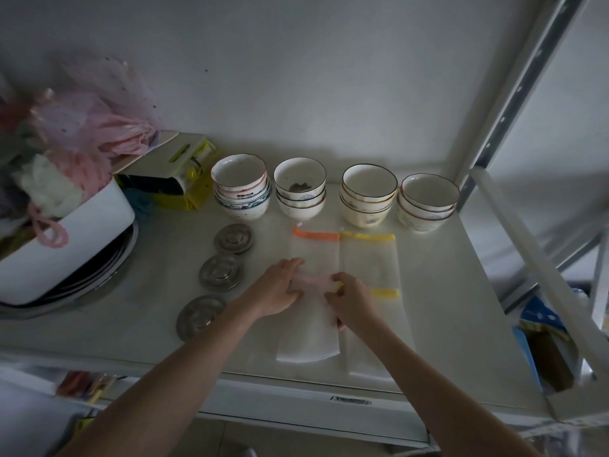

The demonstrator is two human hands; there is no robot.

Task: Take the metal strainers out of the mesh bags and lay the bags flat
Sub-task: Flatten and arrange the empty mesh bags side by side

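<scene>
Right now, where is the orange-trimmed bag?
Head view, centre: the orange-trimmed bag lies flat in front of the second bowl stack from left, left of the farther yellow-trimmed bag.

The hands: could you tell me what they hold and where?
Right hand seems to pinch the mesh bag at its pink edge; the left hand presses it flat.

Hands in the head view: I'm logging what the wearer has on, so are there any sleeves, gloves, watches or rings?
Nothing worn shows. The left hand and right hand are bare, without gloves, and the left forearm and right forearm are bare down to the frame's bottom edge, with no sleeve, watch or bracelet. The picture is too dim to rule out a thin ring.
</scene>
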